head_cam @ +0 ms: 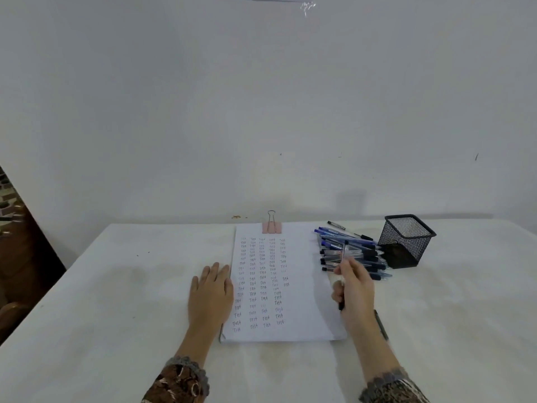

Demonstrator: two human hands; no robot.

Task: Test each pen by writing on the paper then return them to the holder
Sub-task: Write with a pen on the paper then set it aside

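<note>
A stack of white paper [302,286] lies in front of me, covered with columns of the written word "Test" and held at the top by a pink binder clip [271,227]. My left hand [210,295] rests flat on the table at the paper's left edge. My right hand [353,289] hovers over the paper's right edge, shut on a clear pen with a dark tip [344,258]. Just beyond it lies a pile of several blue and black pens [353,251]. The black mesh holder [406,241] stands to the right of the pile, and no pens show in it.
The table carries a white cloth [116,286] and backs onto a plain white wall. One dark pen [381,325] lies apart on the cloth, right of my right wrist. Dark wooden furniture [20,257] stands off the table's left side.
</note>
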